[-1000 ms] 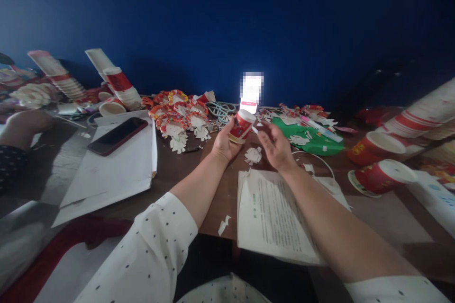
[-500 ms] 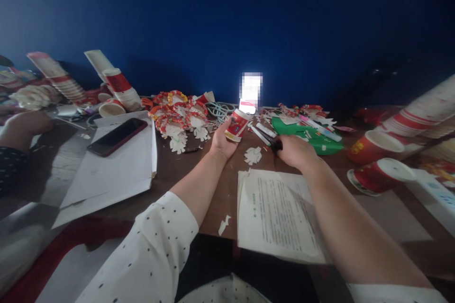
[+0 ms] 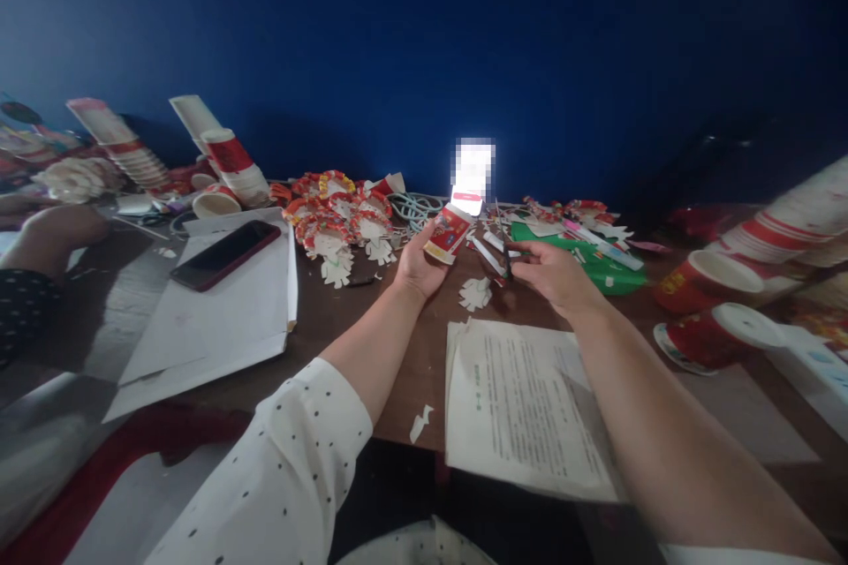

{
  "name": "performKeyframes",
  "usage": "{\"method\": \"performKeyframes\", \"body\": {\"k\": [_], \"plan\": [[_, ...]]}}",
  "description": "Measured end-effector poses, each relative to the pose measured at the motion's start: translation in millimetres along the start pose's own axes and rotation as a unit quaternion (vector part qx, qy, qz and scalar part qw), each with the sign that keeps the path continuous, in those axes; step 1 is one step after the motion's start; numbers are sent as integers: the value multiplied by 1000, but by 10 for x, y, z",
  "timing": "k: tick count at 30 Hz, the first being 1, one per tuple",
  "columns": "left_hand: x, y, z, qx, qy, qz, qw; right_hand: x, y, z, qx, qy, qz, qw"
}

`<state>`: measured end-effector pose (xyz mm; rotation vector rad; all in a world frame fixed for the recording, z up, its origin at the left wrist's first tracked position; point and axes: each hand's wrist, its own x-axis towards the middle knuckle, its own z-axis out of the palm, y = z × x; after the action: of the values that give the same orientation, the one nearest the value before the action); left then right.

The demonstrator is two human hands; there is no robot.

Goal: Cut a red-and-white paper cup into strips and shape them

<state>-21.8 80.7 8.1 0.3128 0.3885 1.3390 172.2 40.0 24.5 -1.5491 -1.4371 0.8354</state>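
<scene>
Brown table — black tool indistinct

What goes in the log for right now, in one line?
left hand: holds red cup | right hand: holds what looks like scissors | table: paper cutout, printed pages

White left sleeve, small dark polka dots, loose cut, ends around elbow. Right sleeve also white, mostly cut off. Shirt front pale, same dots. Forearms and hands bare.

The held cup looks smooth and papery, the tabletop wooden.
</scene>
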Motion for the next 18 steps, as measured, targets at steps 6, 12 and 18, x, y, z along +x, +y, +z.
{"method": "performKeyframes", "body": {"k": [6,12,18], "plan": [[-43,10,45,-2,-22,-39,999,-67,-75,281,324,-48,112,938],[-44,-24,67,-27,2,-26,999,-143,-78,527,360,-70,163,916],[-87,-117,88,-25,16,-37,999,-137,-55,604,431,-46,171,885]]}}
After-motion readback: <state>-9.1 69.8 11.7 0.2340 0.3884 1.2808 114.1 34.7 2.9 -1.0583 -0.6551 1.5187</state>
